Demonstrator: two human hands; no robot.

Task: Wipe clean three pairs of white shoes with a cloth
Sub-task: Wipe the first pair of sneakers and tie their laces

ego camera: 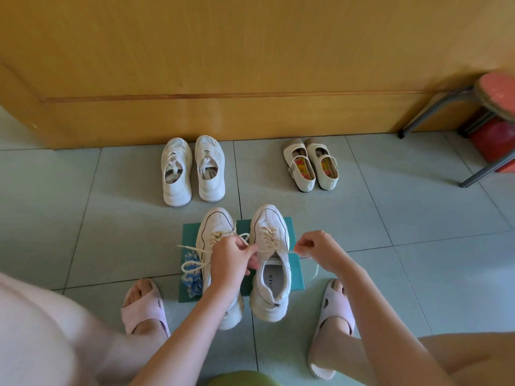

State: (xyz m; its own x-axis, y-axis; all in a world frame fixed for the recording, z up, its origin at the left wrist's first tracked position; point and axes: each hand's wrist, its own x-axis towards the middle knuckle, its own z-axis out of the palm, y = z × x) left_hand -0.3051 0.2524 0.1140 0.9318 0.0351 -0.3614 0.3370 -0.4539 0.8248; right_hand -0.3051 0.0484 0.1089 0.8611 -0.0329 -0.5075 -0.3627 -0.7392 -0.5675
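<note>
Two white chunky sneakers stand side by side on a green mat (295,277) on the floor in front of me: the left sneaker (214,227) and the right sneaker (271,263). My left hand (231,257) pinches a cream lace over the gap between them. My right hand (317,249) pinches the other end of the right sneaker's lace, pulled out to the right. A blue and white cloth (192,274) lies crumpled on the mat's left edge. A second white sneaker pair (193,169) and a small cream strap-shoe pair (310,162) stand by the wooden door.
A yellow wooden door (250,65) closes off the back. A stool with a pink seat (496,93) and grey metal legs stands at the right over a red object. My feet in pale pink slippers (143,307) flank the mat on the tiled floor.
</note>
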